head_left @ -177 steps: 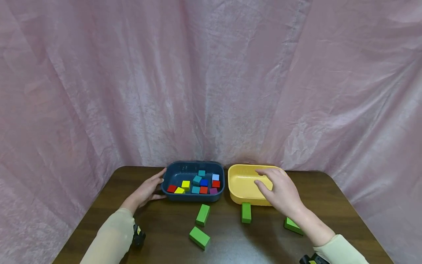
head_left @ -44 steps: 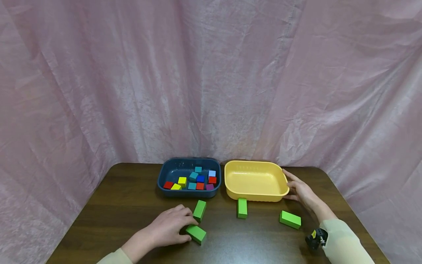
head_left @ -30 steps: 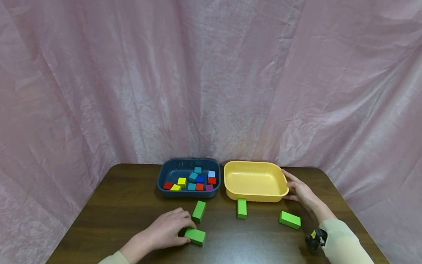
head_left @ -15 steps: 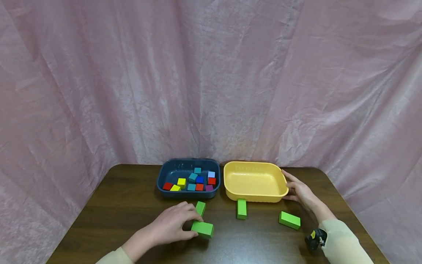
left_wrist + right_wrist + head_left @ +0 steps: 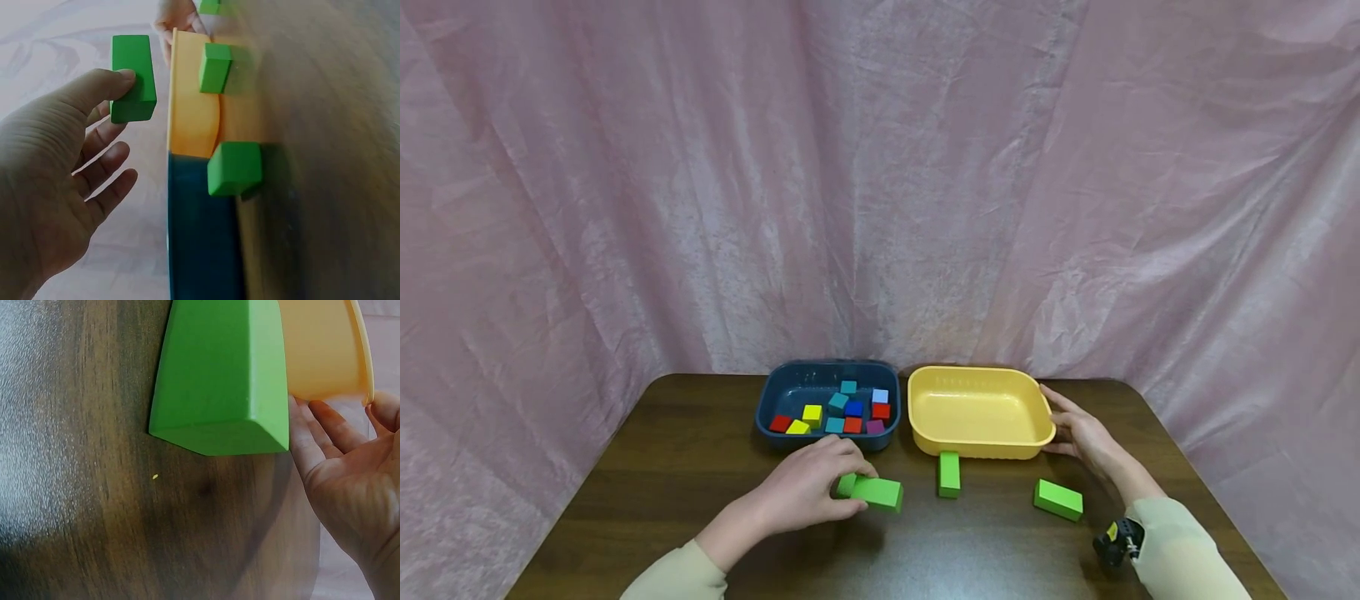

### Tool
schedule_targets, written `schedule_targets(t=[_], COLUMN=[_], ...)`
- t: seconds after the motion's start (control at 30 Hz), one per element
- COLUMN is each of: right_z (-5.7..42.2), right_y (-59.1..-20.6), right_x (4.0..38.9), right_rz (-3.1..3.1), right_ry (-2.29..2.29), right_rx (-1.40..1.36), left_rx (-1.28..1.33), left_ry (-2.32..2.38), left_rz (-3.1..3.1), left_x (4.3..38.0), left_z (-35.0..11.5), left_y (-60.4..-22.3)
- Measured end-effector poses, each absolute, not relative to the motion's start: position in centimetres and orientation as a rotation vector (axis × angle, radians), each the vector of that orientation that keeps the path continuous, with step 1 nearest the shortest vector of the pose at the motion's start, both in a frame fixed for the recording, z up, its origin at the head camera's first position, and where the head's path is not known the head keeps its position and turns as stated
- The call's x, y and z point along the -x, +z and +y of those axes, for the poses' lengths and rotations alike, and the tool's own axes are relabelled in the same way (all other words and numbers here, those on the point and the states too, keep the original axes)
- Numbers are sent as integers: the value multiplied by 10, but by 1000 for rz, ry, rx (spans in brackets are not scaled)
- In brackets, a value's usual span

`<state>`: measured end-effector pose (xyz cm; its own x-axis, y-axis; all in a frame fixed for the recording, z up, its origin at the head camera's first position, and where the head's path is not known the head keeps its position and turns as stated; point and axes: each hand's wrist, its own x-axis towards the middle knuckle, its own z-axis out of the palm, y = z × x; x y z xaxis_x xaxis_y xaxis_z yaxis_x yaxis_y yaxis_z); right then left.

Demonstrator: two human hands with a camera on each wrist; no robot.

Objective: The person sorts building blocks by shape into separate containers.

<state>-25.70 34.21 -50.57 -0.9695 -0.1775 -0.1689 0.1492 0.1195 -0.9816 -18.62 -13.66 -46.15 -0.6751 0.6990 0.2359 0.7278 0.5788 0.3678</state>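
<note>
My left hand [image 5: 808, 492] pinches a green rectangular block [image 5: 880, 493] between thumb and fingers. In the left wrist view that block [image 5: 134, 75] is held clear of the table, with the other fingers spread loosely. A second green block [image 5: 847, 483] lies behind it, partly covered by the hand in the head view. My right hand [image 5: 1082, 433] rests against the right end of the yellow tray [image 5: 977, 417], its fingers fairly straight along the wall. Near that hand lies a green block [image 5: 1058, 500]. One more green block [image 5: 949, 475] is at the yellow tray's front.
A dark blue tray [image 5: 797, 392] stands left of the yellow one, holding several small cubes in red, yellow, teal, blue and purple. The brown wooden table [image 5: 700, 433] ends at a pink curtain [image 5: 880, 183] behind the trays.
My left hand has taken hold of the nearest green block, lifted it and moved it forward and right. Earlier it was at the blue tray's side. The right hand has stayed at the yellow tray lately.
</note>
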Motion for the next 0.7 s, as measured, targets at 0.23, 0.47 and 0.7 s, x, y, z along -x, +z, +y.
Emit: schedule_targets(t=[0.23,0.47,0.7], right_z=[341,342,342], right_y=[-507,-508,-508], right_x=[258,258,258], right_rz=[2165,2164,2153], right_ry=[-1935,-1942,-1942], right_rx=[7,13,15], left_rx=[1220,1189,1127], left_ry=[-662,-641,-584], left_rz=[-2685,-2671,-2665], left_x=[196,208,222], left_z=[-119,-103,-86], left_y=[-455,-447,-441])
